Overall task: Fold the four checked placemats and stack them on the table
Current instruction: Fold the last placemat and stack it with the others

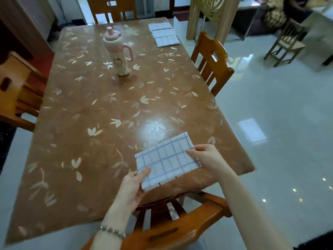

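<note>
Both bare forearms are reaching forward, the left one wearing a grey-green beaded bracelet at the wrist. The left hand is pinching the near left corner of a folded white placemat with blue checks, thumb on top. The right hand is closing its grip on the placemat's right edge, fingers curled over it.

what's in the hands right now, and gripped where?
A folded checked placemat: left hand pinches its near-left corner, right hand its right edge.

Only a pink bottle interrupts the table.
</note>
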Available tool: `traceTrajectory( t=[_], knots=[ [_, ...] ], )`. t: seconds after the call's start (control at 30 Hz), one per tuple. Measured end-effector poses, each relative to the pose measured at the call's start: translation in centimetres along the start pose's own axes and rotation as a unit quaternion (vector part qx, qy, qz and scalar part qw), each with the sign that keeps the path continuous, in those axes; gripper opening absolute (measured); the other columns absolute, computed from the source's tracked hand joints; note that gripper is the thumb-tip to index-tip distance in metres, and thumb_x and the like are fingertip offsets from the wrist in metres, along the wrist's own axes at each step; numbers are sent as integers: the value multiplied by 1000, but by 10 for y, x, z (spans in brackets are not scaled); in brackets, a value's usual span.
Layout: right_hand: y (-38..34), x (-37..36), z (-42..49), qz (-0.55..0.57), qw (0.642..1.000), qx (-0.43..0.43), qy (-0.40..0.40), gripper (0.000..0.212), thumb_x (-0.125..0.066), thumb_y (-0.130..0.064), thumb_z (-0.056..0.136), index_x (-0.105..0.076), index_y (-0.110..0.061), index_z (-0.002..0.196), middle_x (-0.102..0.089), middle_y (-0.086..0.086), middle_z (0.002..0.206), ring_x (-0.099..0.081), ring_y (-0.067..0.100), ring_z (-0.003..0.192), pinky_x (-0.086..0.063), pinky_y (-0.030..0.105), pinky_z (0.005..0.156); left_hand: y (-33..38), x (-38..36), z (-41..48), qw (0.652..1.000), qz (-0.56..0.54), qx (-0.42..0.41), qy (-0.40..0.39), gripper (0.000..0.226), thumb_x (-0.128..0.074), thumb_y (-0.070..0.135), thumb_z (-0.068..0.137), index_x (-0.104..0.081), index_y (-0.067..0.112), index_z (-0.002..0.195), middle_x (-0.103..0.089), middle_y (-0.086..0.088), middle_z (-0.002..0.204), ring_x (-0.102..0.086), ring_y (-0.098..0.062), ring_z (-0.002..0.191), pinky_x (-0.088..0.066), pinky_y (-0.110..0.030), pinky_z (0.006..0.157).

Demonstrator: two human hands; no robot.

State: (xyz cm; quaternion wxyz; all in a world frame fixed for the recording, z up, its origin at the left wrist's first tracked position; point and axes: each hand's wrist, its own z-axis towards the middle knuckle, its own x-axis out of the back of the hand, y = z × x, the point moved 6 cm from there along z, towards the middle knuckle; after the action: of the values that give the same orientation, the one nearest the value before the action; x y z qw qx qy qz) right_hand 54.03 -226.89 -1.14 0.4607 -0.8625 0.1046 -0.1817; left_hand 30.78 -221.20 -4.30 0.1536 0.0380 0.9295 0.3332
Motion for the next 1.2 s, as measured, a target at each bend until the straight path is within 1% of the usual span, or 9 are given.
traceTrajectory(
  t=[0.17,0.27,0.4,0.57,0.67,0.8,0.9,1.07,1.2],
  knots=[
    [21,15,-55,43,995,-17,90,10,-66,-24,87,-71,-16,85,-74,1,79,-71,13,72,-60,31,66,16,-15,-22,994,93,-47,-37,14,-68,6,84,-67,-5,93,-74,-19,86,-71,-20,63,-57,-27,51],
    [40,30,-90,87,986,-36,136,9,-67,-20,86,-71,-11,85,-73,6,80,-71,15,69,-59,29,61,17,-34,-35,977,179,-78,-83,16,-69,10,84,-69,-4,92,-74,-19,83,-71,-21,62,-52,-23,47],
    [63,59,-138,125,971,-51,197,9,-68,-13,85,-70,-6,81,-70,11,78,-69,21,67,-59,34,59,2,-70,-47,947,272,-109,-132,17,-72,16,83,-71,1,91,-75,-16,86,-72,-26,73,-57,-34,63],
    [89,101,-180,114,950,-50,287,19,-70,-13,83,-70,6,80,-62,13,71,-62,19,62,-59,34,56,-24,-118,-60,933,302,-85,-178,21,-74,19,82,-71,3,95,-75,-14,86,-72,-33,83,-56,-51,84],
    [104,125,-198,154,939,-58,303,21,-68,-11,85,-68,10,86,-61,14,75,-60,20,62,-56,27,50,-40,-151,-63,931,290,-60,-213,22,-73,15,81,-70,0,97,-74,-19,91,-71,-35,88,-54,-50,87],
    [124,174,-209,207,920,-60,328,9,-67,-10,86,-69,-5,79,-65,10,71,-61,13,52,-51,23,45,-64,-210,-63,919,305,-61,-241,18,-69,14,84,-70,0,94,-74,-18,89,-72,-33,85,-55,-47,83],
    [142,221,-206,221,912,-65,341,9,-67,-10,86,-70,-2,85,-65,7,68,-61,10,50,-50,22,44,-84,-257,-55,919,308,-59,-238,16,-69,15,85,-72,0,92,-73,-21,92,-67,-43,96,-49,-58,93],
    [162,319,-182,221,921,-61,314,12,-65,-10,87,-68,-6,76,-64,2,65,-59,6,46,-51,21,46,-116,-347,-39,932,296,-57,-201,13,-69,10,85,-75,3,76,-72,-26,91,-64,-49,93,-43,-65,96],
    [165,393,-157,193,937,-56,286,14,-66,-12,87,-69,1,84,-63,5,70,-60,9,50,-52,24,51,-131,-406,-32,939,289,-63,-172,16,-70,12,85,-76,10,71,-73,-23,90,-62,-37,83,-43,-60,93]
  ],
)
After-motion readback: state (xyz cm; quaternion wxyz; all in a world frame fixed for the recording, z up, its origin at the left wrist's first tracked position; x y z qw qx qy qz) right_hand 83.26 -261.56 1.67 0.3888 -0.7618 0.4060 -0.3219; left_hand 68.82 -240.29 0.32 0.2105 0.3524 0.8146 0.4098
